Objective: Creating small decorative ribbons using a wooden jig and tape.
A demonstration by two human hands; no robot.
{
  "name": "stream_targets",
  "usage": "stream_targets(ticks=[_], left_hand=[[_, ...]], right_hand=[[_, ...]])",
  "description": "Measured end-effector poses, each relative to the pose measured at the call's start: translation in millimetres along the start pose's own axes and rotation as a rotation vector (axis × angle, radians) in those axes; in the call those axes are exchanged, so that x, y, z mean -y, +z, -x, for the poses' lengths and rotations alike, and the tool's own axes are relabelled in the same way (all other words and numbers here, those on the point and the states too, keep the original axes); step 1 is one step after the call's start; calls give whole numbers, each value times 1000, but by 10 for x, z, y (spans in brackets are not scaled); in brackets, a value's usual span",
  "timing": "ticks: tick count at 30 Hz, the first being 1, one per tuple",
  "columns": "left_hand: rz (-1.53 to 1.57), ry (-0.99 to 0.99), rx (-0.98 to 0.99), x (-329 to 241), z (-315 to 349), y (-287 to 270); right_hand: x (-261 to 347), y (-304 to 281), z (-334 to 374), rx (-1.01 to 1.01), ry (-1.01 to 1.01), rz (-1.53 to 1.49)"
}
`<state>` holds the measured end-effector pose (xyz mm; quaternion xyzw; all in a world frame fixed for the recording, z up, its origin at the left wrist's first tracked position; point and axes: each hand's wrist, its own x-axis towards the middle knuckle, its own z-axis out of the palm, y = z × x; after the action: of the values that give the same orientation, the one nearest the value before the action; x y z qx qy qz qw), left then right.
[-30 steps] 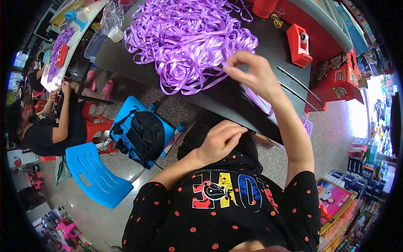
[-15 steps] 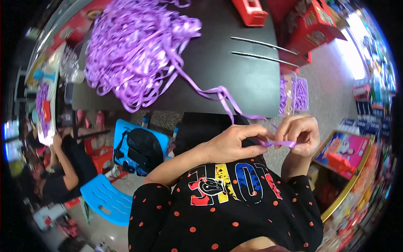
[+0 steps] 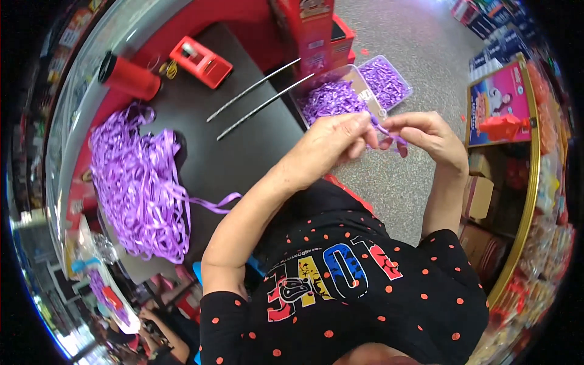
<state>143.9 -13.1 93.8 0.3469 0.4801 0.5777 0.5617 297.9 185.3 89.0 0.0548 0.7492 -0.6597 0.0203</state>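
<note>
A short length of purple ribbon stretches between my two hands, above the near side of a box of purple ribbon pieces. My left hand is closed on its left part, fingers bent inward. Thumb and fingers of my right hand pinch the other end. On the dark table at the left lies a large tangled heap of purple ribbon. One loose strand runs from the heap toward my left forearm, which hides where it leads.
Two thin twisted rods jut past the table's right edge. A red tape dispenser and a red tumbler stand at the far end. Beside the first box is a second clear box of purple pieces. A gold-edged cabinet stands right.
My view has turned to the right. Both hands have moved from in front of my chest outward to the boxes, still holding ribbon. The strand from the heap no longer visibly reaches them.
</note>
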Motion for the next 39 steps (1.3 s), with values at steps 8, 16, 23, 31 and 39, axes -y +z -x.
stream_targets(ticks=[8,16,23,31,39], left_hand=[[-708,115,152,-160,-685,-294],[-1094,226,-43,-169,-1256,-958],[-1404,340,-144,-114,-1151,-1563],[-1513,287,-386,98,-646,-1846],[-1290,326,-716,49,-455,-1399]], right_hand=[[-445,-166,-366,-110,-154,-183],[-699,-268,-910,-413,-34,-188],[-905,-82,-1528,-335,-17,-308],[-1285,412,-2104,-40,103,-732],[-1334,818,-2110,-298,-62,-945]])
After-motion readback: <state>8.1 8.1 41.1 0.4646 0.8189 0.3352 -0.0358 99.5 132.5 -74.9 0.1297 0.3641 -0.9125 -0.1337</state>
